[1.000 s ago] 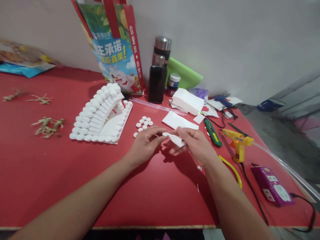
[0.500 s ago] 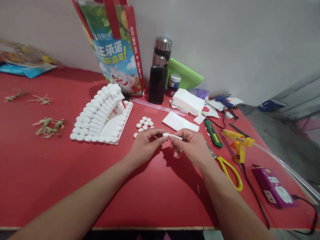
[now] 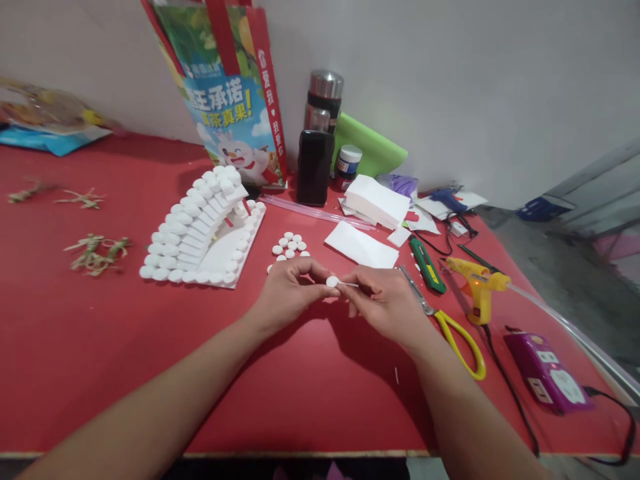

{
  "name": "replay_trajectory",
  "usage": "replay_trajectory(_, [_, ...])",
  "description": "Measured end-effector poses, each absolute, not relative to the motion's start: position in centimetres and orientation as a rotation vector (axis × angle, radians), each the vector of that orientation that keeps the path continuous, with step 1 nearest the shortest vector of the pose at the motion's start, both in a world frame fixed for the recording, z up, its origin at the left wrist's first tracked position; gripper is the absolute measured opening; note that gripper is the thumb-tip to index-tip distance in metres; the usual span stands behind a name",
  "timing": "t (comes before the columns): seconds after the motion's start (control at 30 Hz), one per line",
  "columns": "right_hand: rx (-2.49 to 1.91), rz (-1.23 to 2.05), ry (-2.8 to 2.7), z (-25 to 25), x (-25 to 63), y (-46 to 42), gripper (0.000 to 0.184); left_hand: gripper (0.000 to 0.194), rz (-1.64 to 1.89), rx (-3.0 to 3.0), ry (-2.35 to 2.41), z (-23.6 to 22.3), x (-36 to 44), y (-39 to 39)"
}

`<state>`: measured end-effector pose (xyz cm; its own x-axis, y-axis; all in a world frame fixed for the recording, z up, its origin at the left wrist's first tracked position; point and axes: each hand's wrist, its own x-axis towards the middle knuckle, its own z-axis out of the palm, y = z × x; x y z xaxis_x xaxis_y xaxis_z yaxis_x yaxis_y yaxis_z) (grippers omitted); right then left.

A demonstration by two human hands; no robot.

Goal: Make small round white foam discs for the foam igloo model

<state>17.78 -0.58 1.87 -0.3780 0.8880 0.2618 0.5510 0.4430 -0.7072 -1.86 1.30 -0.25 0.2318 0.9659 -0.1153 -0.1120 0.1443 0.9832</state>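
Between the thumb and index finger of my left hand (image 3: 286, 292) is a small round white disc (image 3: 332, 282). My right hand (image 3: 387, 300) pinches a thin white paper strip (image 3: 349, 285), seen nearly edge-on, that runs up to the disc. A small group of similar white discs (image 3: 290, 245) lies just beyond my left fingers. Farther left stands a white stepped model (image 3: 200, 230) edged with rows of such discs. Behind my hands lies a folded white paper piece (image 3: 361, 245).
To the right are yellow-handled scissors (image 3: 463, 343), a green cutter (image 3: 427, 265), a yellow glue gun (image 3: 477, 287) and a purple power box (image 3: 547, 373) with cables. A phone (image 3: 314, 168), flask (image 3: 325, 93) and printed bag (image 3: 227, 100) stand along the wall. Dried knotted bits (image 3: 97, 253) lie left.
The white strip has turned from broad side to edge-on, and less of it shows. Both hands have dipped slightly, with the disc now facing me. The scissors show more fully beside my right arm.
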Motion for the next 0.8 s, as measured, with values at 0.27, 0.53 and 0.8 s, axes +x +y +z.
replay_trajectory(0.27, [-1.172,0.749,-2.032,2.0,17.6,-0.8,0.021,0.02,0.979,1.224,0.96,-0.2,-2.3,1.6])
replay_trajectory(0.53, [-1.219,0.65,-2.075,1.5,17.3,-0.8,0.021,0.016,1.053,1.182,1.055,-0.4,-1.6,1.3])
replay_trajectory(0.8, [-1.335,1.351,-1.497,1.5,17.4,0.3,0.03,0.03,0.936,0.977,0.992,-0.7,-1.8,1.7])
